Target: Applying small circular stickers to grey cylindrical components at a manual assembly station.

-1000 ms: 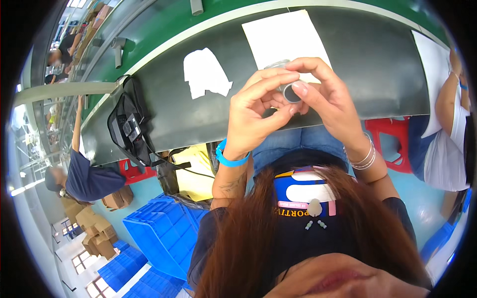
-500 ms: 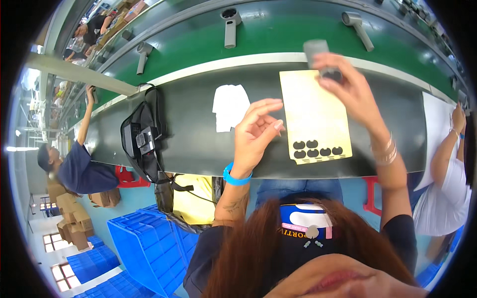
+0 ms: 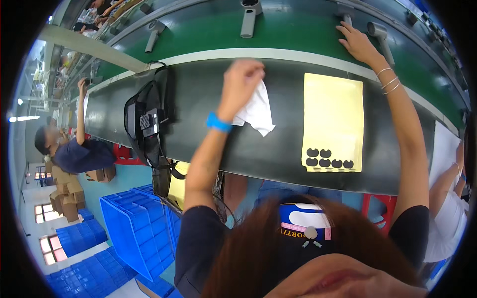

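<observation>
White cloth (image 3: 256,110) sits upper centre of frame, on the dark worktop (image 3: 198,114), pinched at its top edge by the left hand (image 3: 241,82). Left fingers closed on the cloth, rest of it hanging down toward the lower right in a loose point. Blue wristband (image 3: 218,122) on that arm.

Right hand (image 3: 358,43) is at top right, reaching onto the green conveyor belt (image 3: 298,30). Fingers spread, lying flat against the belt beside a grey handheld device (image 3: 381,35); whether they are touching that device, cannot tell. Not gripping anything visible. Thin bracelets (image 3: 388,79) on the right wrist.

Yellow sheet (image 3: 333,121) lies flat on the worktop right of the cloth, between the two arms, apart from the cloth. Row of small black pads (image 3: 328,159) stuck along its lower edge.

More grey devices on the belt: one top centre (image 3: 247,17), one further left (image 3: 154,32).

Black strapped bag with a small unit (image 3: 146,121) on the worktop's left part, well apart from the cloth. Blue crates (image 3: 134,223) lower left on the floor. Another person in a dark shirt (image 3: 74,151) at far left, arm raised; a second person's arm (image 3: 447,188) at the right edge.
</observation>
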Demonstrator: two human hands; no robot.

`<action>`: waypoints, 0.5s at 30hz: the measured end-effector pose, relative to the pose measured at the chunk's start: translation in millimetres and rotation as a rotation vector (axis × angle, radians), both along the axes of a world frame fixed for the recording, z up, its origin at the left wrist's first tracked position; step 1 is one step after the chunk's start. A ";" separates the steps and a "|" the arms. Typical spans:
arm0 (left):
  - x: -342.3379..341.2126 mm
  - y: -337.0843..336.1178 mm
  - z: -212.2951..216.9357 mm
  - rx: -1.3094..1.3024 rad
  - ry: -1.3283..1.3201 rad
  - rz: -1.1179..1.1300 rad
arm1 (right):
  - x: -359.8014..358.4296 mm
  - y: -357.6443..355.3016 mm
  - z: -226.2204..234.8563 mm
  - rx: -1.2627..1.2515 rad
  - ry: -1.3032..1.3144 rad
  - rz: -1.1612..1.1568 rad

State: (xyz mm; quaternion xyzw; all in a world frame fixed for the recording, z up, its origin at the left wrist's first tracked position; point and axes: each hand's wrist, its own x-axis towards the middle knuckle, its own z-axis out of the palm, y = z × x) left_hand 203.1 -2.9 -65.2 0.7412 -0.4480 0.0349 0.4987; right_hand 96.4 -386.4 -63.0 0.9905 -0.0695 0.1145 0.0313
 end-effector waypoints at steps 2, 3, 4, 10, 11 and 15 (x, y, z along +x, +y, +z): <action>60.4 -14.3 -16.7 0.120 -0.237 0.141 | -11.4 29.0 7.5 0.057 -0.130 0.044; 87.6 -23.7 -20.8 0.214 -0.440 0.214 | -20.7 40.2 6.1 0.157 -0.198 0.065; 106.2 -33.3 -27.4 0.262 -0.486 0.339 | -32.9 55.2 8.6 0.241 -0.218 0.087; 151.9 -75.4 -49.1 0.424 -0.220 0.600 | -153.0 163.0 30.3 0.543 -0.198 -0.031; 153.1 -79.1 -49.1 0.383 -0.185 0.636 | -170.9 180.4 34.7 0.548 -0.188 -0.050; 165.7 -76.3 -35.0 0.007 -0.196 0.512 | -211.3 233.2 37.8 0.440 -0.259 -0.230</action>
